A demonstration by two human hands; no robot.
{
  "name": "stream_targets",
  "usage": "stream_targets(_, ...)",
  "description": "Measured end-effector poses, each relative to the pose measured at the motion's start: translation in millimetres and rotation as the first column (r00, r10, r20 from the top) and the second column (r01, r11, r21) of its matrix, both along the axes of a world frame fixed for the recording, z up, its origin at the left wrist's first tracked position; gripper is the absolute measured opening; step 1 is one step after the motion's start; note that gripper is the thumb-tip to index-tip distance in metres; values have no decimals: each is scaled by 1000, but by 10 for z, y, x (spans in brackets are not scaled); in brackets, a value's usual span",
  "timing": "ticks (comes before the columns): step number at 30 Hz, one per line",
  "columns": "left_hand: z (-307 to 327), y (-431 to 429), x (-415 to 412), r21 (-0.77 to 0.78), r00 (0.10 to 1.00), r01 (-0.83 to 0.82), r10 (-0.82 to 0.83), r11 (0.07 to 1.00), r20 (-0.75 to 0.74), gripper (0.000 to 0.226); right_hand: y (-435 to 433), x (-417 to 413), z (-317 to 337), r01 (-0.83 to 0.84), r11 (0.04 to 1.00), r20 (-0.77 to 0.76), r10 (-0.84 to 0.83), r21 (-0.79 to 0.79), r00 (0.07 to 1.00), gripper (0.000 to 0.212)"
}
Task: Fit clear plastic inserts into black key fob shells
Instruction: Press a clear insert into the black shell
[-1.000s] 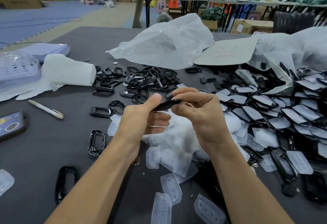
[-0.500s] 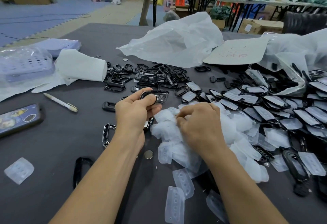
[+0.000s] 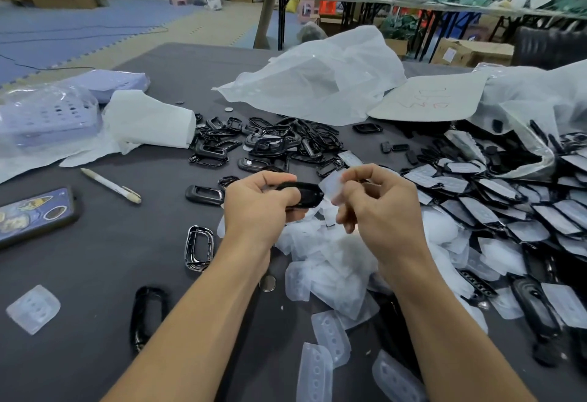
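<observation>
Both hands meet: left hand (image 3: 257, 207) grips shell (image 3: 303, 194), right hand (image 3: 379, 207) pinches insert (image 3: 332, 190).

Both bare forearms come in from the near edge of the worktop and lean toward each other over its middle. The left hand (image 3: 257, 207) has its back turned up and its fingers curled, and it grips a black shell (image 3: 303, 195) between thumb and fingers. The right hand (image 3: 382, 211), just beside it, pinches a clear insert (image 3: 332, 190) with thumb and forefinger; its other fingers curl loosely. The two hands do not touch.
</observation>
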State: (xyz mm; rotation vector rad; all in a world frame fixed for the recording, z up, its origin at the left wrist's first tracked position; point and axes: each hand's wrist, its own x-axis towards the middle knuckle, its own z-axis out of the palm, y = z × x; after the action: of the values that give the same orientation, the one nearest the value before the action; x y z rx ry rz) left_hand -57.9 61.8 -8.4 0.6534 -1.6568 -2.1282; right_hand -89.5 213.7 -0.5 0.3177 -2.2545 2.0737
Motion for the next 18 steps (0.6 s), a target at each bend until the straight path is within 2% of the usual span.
stream_targets(9,-41,48,-28,-31,998,57,-57,998,2,26,51,-55,-14,-37,998,25,36,43,999,21)
stream_targets(15,-35,47,-29,-23,998,70,-70,997,3,26,69,-65,13,24,1000,39,-24,-3,999,15)
stream_targets(18,-28,43,-18,-24,997,74,-74,997,0,25,94,-80,15,67,997,16,-67,43,998,15)
